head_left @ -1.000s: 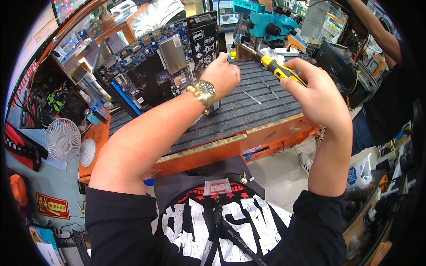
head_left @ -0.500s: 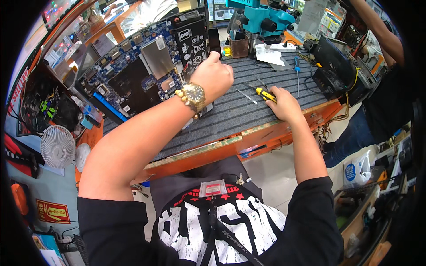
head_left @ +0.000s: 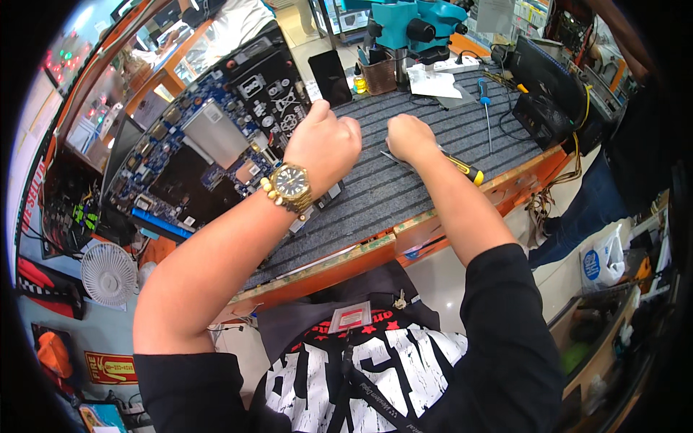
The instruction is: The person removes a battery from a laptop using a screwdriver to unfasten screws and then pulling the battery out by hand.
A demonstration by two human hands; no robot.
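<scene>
My left hand [head_left: 323, 144], wearing a gold watch and beaded bracelet, is closed on the edge of an opened laptop [head_left: 184, 180] tilted up at the left, its blue board and black battery exposed. My right hand [head_left: 410, 137] is closed low over the grey ribbed mat [head_left: 368, 202], just right of the left one; what its fingers hold, if anything, is hidden. A yellow-and-black screwdriver [head_left: 465, 167] lies behind my right wrist. A blue-handled screwdriver [head_left: 485, 97] lies farther right. Beyond my left hand is a black phone [head_left: 330, 76].
At the back are a teal microscope [head_left: 408, 25], a pen holder [head_left: 380, 77], white paper [head_left: 433, 81] and a power strip [head_left: 455, 65]. Black equipment [head_left: 545, 83] occupies the right end. A person [head_left: 599, 195] stands at the right. A white fan [head_left: 107, 270] is at the left.
My right hand has put down the yellow screwdriver and moved left toward my left hand. My left hand and the laptop have shifted down-left in the picture as the view moved.
</scene>
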